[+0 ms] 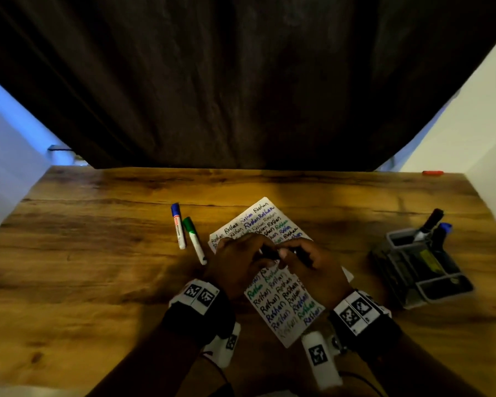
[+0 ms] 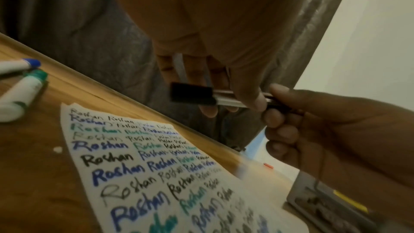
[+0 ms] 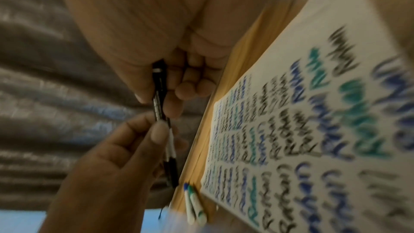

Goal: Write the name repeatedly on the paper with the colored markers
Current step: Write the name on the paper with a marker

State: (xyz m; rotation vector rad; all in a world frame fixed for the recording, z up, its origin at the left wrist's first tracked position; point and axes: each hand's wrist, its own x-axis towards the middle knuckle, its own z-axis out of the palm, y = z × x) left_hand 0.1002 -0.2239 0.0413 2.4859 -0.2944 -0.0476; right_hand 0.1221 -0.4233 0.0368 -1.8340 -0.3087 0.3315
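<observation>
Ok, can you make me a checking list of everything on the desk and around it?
Surface: wooden table, bare wood round the sheet.
Job's things: paper nearly filled with the name in black, blue and green; black marker held above it; blue marker and green marker lying capped, side by side, left of the paper.
Clutter: grey organiser on the right with two markers standing in it; small red thing at the far right edge.
Grippers: left hand and right hand both grip the black marker.
Cables: thin dark cord near the right wrist.
Surroundings: dark curtain behind the table, pale walls either side.
</observation>
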